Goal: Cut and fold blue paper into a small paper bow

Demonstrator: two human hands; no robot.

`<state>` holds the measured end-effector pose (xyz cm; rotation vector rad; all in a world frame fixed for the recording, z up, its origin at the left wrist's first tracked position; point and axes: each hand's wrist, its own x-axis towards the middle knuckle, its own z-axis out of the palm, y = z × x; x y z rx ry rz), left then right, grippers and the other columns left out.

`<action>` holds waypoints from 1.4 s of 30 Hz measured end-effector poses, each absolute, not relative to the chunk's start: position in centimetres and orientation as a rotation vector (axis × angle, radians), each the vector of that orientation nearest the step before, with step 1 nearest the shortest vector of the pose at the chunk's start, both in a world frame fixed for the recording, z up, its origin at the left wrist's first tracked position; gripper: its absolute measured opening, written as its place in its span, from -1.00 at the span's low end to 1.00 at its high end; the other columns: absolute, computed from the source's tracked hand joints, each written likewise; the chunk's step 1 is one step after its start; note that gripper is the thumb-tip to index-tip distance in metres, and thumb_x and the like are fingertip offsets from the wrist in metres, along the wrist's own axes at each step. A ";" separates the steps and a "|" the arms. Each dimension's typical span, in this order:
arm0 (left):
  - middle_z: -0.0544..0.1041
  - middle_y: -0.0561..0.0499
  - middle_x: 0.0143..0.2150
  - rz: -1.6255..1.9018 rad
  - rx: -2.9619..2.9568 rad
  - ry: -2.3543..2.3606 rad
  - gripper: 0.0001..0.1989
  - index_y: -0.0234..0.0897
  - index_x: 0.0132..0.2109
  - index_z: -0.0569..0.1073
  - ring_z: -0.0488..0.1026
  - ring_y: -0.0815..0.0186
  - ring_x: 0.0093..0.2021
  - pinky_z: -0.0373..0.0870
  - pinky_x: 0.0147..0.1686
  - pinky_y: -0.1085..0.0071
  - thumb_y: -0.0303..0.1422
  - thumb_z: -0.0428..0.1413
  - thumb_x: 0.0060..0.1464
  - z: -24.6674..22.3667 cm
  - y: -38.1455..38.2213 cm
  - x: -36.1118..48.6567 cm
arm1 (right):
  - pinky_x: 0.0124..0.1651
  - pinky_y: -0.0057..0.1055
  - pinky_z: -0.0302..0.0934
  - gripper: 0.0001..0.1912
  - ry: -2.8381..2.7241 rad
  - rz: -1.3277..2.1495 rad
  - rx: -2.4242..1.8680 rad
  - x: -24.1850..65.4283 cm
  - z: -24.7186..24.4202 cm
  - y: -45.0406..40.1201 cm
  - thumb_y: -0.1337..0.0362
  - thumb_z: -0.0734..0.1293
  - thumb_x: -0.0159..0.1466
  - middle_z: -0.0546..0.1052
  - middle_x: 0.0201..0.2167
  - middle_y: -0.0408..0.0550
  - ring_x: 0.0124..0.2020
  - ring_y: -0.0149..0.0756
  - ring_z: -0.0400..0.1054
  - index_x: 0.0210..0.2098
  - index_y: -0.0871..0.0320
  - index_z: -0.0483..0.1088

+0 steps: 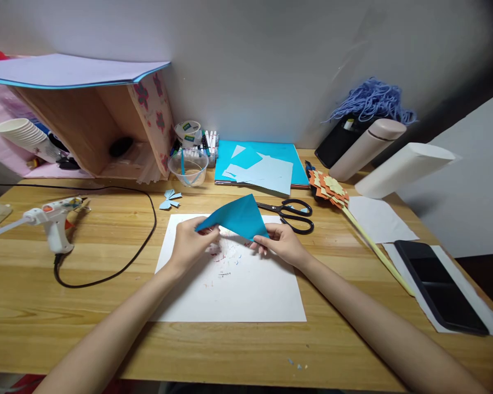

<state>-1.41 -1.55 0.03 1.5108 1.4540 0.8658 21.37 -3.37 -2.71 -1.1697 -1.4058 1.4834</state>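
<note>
A piece of blue paper [237, 216] is held up between my two hands, slightly curved. My left hand [192, 241] pinches its left corner, and my right hand [282, 242] grips its lower right corner. Below it lies a white sheet [246, 293] with small coloured marks on it. Just behind the right hand rest black-handled scissors [290, 210], their blades partly hidden by the blue paper. A small light-blue paper bow [171, 199] lies beyond the left hand.
At left are a glue gun [55, 221] with its cord and an open wooden box [102, 126]. Behind stand a clear plastic cup [188, 167] and stacked blue sheets [283, 158]. A paper flower [328, 189], a flask [367, 148] and a phone [439, 284] are on the right.
</note>
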 end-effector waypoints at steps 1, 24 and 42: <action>0.48 0.04 -0.53 0.908 1.542 1.485 -0.81 -0.35 -0.45 0.46 0.43 0.33 -0.49 0.32 -0.51 0.51 -0.28 0.12 -0.11 0.1 -1.2 -1.7 | -0.56 -0.51 0.25 -0.71 -1.403 1.483 -1.172 21.4 -2.7 -3.3 0.11 0.38 0.09 0.57 -0.48 0.04 -0.62 -0.47 0.33 -0.42 0.27 0.44; 0.52 -0.10 -0.09 0.779 1.653 1.240 -0.54 -0.26 -0.06 0.47 0.44 0.21 -0.11 0.34 -0.11 0.35 -0.14 0.19 -0.10 1.7 -0.8 -2.1 | -0.48 -0.51 -0.01 -0.74 -2.000 1.146 -1.079 21.5 -2.1 -3.8 0.22 0.30 0.17 0.26 -0.61 -0.22 -0.55 -0.49 0.11 -0.58 0.21 0.27; 0.15 0.15 -0.56 0.855 1.599 1.332 -0.65 -0.29 -0.53 0.19 0.11 0.45 -0.51 0.05 -0.50 0.51 -0.16 0.07 0.01 1.3 -1.4 -1.3 | -0.63 -0.52 0.06 -0.71 -1.448 1.295 -1.252 21.1 -2.3 -3.6 0.08 0.32 0.16 0.43 -0.61 -0.14 -0.68 -0.50 0.17 -0.48 0.20 0.35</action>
